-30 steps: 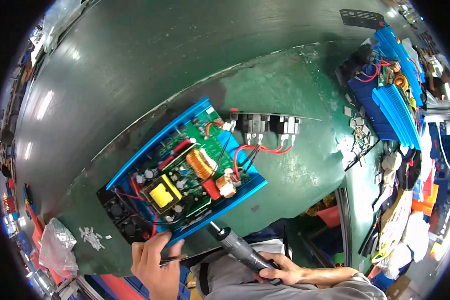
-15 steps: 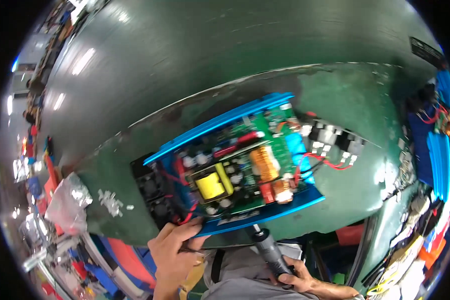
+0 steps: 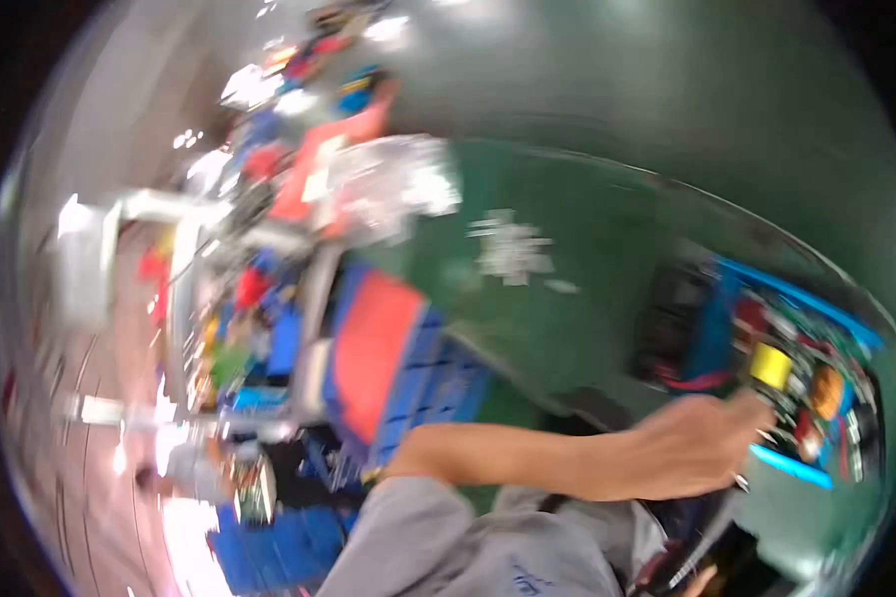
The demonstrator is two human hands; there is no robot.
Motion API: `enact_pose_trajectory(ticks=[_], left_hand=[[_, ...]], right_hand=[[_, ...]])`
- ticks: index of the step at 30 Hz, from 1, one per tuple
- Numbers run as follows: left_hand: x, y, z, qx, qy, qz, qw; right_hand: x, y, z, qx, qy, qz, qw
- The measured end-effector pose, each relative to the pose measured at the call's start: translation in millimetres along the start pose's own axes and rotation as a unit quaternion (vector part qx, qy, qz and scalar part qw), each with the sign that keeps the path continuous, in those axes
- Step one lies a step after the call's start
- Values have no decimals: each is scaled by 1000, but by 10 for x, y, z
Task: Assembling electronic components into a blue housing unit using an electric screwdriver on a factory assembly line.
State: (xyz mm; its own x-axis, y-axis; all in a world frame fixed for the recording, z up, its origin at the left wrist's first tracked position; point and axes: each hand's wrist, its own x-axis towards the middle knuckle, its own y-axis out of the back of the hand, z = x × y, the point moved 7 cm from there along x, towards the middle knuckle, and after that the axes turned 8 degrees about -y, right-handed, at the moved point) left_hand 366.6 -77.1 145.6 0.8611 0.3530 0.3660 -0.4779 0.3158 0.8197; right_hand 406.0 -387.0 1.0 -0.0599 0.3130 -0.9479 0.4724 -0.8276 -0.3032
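Observation:
The blue metal housing (image 3: 791,466) lies at the right of the bench, its open top showing circuit boards, a yellow-wrapped transformer (image 3: 770,366) and a copper coil (image 3: 826,392). Black fans (image 3: 672,323) sit at its left end with red wires beside them. My left arm stretches rightward across my lap. At the housing's near side, my left hand (image 3: 702,443) is smeared by motion, its fingers hard to make out. Low at the right, only a sliver of my right hand (image 3: 704,581) shows, closed round the blurred dark electric screwdriver (image 3: 712,537).
Small white pieces (image 3: 511,249) lie scattered on the green bench (image 3: 577,199). Beyond them is a clear plastic bag (image 3: 393,189). Blue bins with a red panel (image 3: 373,343) stand against the bench's left edge. A person (image 3: 194,478) is farther left.
The view has swung left, so the housing now appears far right. My left hand has shifted from the housing's fan-end corner along its near side. Motion blurs everything.

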Motion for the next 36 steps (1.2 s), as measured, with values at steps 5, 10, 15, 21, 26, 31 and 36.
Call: enact_pose_trajectory(ticks=[5, 10, 15, 21, 26, 31, 36], left_hand=[[-41, -169, 79, 81, -115, -5, 990], [-22, -188, 10, 105, -136, 0, 985], [18, -284, -128, 109, -134, 18, 985], [91, -506, -174, 163, -121, -21, 979], [-54, -453, -148, 134, -143, 68, 978], [-468, -27, -27, 90, -52, 198, 975], [-1873, 649, -377, 90, 199, 303, 928]], right_hand=[[285, 237, 154, 75, -16, 113, 991], [518, 89, -40, -104, 23, -91, 990], [1012, 147, -154, -266, -75, -255, 927], [959, -147, -318, -351, -26, -240, 905], [831, -312, -387, -390, 43, -208, 896], [463, -152, -459, -364, 145, -139, 909], [331, -113, -299, -313, 236, -80, 917]])
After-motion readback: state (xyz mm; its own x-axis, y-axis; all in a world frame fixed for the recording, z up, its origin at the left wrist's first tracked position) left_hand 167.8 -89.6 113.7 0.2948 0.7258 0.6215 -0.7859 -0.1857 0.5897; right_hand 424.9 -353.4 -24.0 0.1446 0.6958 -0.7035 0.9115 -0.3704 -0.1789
